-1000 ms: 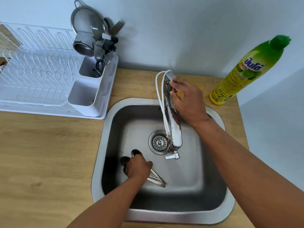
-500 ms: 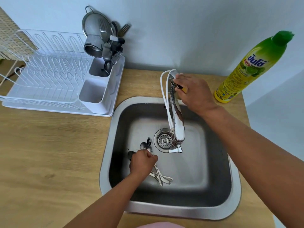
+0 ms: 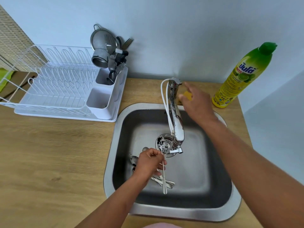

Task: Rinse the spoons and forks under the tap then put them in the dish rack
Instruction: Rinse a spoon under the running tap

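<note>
My left hand [image 3: 148, 162] is shut on a dirty spoon [image 3: 160, 143], lifted inside the steel sink [image 3: 111, 139] with its speckled bowl up near the drain, just left of the tap spout [image 3: 176, 129]. More spoons [image 3: 166, 181] lie on the sink floor under that hand. My right hand [image 3: 195, 102] hovers open just right of the tap's top, fingers spread, not touching it. The white dish rack [image 3: 57, 89] stands on the counter at the left, its cutlery holder [image 3: 105, 76] filled with forks, spoons and a strainer.
A green and yellow dish soap bottle [image 3: 241, 76] stands at the back right corner. Something yellow [image 3: 187, 96] lies on the counter behind my right hand. A white hose [image 3: 164, 99] loops along the tap. The wooden counter [image 3: 49, 153] spreads left of the sink.
My left hand has lifted one spoon off the pile and raised it toward the spout. My right hand has let go of the tap's top and drawn off to the right.
</note>
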